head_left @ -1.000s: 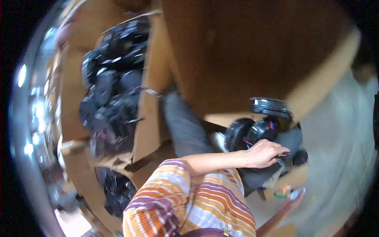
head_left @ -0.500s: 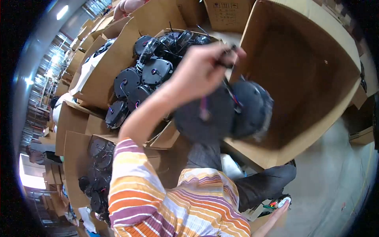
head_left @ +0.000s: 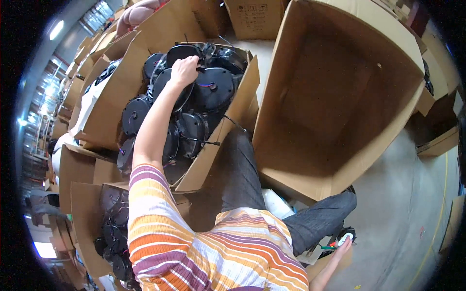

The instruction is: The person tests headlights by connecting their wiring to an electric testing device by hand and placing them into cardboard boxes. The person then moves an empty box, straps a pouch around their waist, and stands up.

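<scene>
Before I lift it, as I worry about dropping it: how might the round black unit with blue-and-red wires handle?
The round black unit looks hard, so it would probably stay stiff. Its circular outline suggests it could roll if stood on edge. The thin wires look floppy and might snag on neighbouring units.

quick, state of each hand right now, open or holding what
Left hand: fingers curled, at the black round parts; grip can't be told.
Right hand: closed, holding a white round thing.

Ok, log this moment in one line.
Left hand: over round black units in brown cardboard box, grip unclear | Right hand: holding small round white object | Alongside: another open brown cardboard box
</scene>
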`<action>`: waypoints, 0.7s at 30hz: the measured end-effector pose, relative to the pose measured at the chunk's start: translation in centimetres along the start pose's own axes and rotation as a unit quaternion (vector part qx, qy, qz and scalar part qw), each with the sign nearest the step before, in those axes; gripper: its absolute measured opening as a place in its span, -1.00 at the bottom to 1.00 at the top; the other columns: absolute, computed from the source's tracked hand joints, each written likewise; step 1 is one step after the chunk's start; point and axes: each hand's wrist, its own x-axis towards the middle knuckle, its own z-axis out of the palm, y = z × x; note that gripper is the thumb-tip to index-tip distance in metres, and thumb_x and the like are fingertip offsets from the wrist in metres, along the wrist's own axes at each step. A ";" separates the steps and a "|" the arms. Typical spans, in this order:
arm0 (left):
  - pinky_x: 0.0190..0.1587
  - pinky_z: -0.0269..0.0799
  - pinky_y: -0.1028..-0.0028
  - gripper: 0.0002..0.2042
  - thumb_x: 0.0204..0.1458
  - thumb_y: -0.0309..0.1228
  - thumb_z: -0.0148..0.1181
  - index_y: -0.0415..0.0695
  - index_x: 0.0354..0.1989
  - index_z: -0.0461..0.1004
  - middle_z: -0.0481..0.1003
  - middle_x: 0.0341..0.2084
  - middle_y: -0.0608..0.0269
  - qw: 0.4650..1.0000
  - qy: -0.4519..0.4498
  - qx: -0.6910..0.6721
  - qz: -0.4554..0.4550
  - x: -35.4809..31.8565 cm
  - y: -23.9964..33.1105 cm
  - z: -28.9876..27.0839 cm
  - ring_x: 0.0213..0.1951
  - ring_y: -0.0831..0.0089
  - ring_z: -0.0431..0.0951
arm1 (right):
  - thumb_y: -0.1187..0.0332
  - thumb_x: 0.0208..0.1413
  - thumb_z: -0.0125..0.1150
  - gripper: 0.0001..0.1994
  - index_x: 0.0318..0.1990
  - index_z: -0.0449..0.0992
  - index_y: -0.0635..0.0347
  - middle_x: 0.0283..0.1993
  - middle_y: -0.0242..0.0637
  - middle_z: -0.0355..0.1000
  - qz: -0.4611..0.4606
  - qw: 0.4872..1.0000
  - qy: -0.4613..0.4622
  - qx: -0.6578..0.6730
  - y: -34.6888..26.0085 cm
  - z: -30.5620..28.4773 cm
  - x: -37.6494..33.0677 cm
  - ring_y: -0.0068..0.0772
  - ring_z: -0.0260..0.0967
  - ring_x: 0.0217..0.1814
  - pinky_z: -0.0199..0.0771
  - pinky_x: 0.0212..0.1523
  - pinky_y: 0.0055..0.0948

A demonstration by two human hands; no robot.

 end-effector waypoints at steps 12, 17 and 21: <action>-0.05 -0.18 0.18 -0.41 -0.44 -0.40 0.10 -0.02 -0.09 0.05 0.04 -0.09 0.21 0.985 -0.121 0.103 0.063 -2.3 7.0 -5.8 -0.04 0.35 0.03 | 0.23 -0.14 -0.11 -0.72 -0.28 0.20 0.20 -0.49 -0.33 0.24 -0.091 0.982 0.047 -0.158 4.5 0.1 2.5 -0.48 0.16 -0.54 0.18 -0.49 -0.56; -0.05 -0.16 0.15 -0.43 -0.50 -0.38 0.12 -0.06 -0.15 0.13 0.08 -0.12 0.21 0.957 -0.274 0.018 0.091 -4.0 12.1 -10.1 -0.06 0.33 0.06 | 0.33 -0.17 -0.08 -0.83 -0.45 0.24 0.26 -0.57 -0.29 0.24 -0.080 0.963 0.019 -0.257 11.8 -1.6 5.5 -0.50 0.14 -0.54 0.14 -0.51 -0.53; -0.22 0.16 0.43 -0.53 -0.41 -0.34 0.09 -0.14 -0.21 0.18 0.21 -0.25 0.14 0.954 -0.199 -0.181 0.129 -3.8 15.7 -7.5 -0.28 0.30 0.28 | 0.33 -0.18 -0.06 -0.77 -0.38 0.26 0.29 -0.51 -0.29 0.25 -0.009 0.979 0.029 -0.200 18.4 -2.9 8.0 -0.48 0.15 -0.50 0.15 -0.46 -0.54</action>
